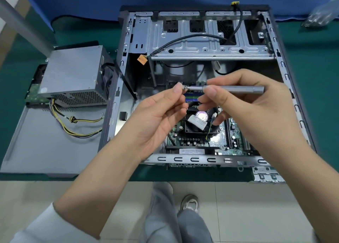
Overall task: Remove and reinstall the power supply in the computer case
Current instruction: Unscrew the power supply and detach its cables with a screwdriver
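Blurred clear bag (pixel 323 15) at right edge; barcode label (pixel 192 151) text unreadable.

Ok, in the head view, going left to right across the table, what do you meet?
Side panel → power supply → left hand pinching a screw → screwdriver in the right hand over the computer case → plastic bag.

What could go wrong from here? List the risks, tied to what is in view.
1. The left hand pinches a small screw at the screwdriver tip, right above the open computer case; if the grip slips, the screw may drop onto the motherboard or into the CPU fan.
2. The power supply sits outside on the side panel with its cables loose; they could snag during reinstalling.
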Action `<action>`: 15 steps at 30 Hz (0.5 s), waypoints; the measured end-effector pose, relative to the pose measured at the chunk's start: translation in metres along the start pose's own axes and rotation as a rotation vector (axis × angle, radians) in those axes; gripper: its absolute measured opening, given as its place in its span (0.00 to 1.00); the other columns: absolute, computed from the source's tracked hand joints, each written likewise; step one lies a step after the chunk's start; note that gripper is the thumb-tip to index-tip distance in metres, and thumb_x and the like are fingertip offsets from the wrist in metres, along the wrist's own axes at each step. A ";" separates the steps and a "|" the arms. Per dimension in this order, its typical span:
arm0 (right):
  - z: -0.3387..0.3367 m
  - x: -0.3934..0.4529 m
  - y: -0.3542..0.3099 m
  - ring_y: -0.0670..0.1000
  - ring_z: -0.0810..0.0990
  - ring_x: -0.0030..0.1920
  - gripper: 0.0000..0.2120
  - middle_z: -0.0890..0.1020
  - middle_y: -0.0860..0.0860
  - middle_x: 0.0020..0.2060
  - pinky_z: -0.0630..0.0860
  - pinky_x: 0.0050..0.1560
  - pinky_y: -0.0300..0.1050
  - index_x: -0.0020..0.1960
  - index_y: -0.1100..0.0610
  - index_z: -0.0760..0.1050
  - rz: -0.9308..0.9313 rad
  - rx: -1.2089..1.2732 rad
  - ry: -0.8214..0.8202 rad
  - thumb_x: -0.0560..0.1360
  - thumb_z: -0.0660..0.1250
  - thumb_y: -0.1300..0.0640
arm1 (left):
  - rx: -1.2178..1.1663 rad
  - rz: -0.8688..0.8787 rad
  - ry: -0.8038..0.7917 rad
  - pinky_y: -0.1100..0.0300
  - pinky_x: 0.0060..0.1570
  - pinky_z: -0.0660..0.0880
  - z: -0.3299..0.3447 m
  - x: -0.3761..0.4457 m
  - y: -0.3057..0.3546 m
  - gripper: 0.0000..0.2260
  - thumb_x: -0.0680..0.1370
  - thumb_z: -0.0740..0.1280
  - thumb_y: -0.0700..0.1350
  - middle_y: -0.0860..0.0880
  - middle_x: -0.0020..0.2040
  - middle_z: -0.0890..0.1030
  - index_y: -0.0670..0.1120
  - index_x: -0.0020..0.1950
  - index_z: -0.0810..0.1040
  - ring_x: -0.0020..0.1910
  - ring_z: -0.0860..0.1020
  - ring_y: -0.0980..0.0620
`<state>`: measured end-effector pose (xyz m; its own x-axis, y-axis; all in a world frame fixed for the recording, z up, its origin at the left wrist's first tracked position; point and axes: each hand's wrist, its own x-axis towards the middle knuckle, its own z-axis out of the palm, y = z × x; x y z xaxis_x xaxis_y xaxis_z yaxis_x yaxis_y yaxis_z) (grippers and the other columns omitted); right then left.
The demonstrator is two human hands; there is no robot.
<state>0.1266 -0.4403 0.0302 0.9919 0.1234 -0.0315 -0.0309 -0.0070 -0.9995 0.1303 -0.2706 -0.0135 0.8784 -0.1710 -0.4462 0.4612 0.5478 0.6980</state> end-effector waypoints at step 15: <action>0.010 0.076 0.053 0.45 0.81 0.30 0.07 0.82 0.52 0.33 0.77 0.31 0.38 0.45 0.55 0.72 0.266 -0.462 -0.122 0.74 0.70 0.58 | 1.767 -0.170 0.118 0.56 0.49 0.71 -0.030 0.059 0.005 0.16 0.81 0.58 0.38 0.40 0.61 0.75 0.39 0.68 0.70 0.52 0.74 0.45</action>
<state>0.1990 -0.4219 -0.0247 0.9348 0.1715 -0.3111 -0.1944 -0.4859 -0.8521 0.1804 -0.2529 -0.0530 0.8351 -0.0294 -0.5493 0.1794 -0.9295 0.3224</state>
